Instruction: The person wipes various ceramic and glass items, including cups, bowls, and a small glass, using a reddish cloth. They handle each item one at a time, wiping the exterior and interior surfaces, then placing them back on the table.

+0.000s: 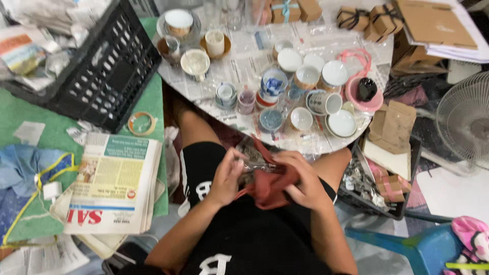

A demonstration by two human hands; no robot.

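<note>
Rust-red cloth (269,186) is bunched in my lap, just below the near edge of the round counter (244,66), and both my hands are on it. My left hand (226,175) is curled closed around the cloth's left side, with the fingers (235,164) pinching up against a crinkled piece of clear plastic (250,158) that sits on top of the cloth; I cannot tell what, if anything, lies inside that plastic. My right hand (300,178) is clenched over the cloth's right side, knuckles up, gripping a fold of it. A strip of the same cloth runs up from between my hands toward the counter. Newspaper covers the counter, and it carries a crowd of small cups and bowls, among them a white cup lying on its side (324,102) and a blue-patterned cup (273,83). A pink bowl (362,99) with something black in it stands near the counter's right rim. To my left, a folded newspaper (114,183) lies on green matting beside a roll of tape (142,123) and a black plastic crate (97,71). A white fan (466,119) stands off to my right.
</note>
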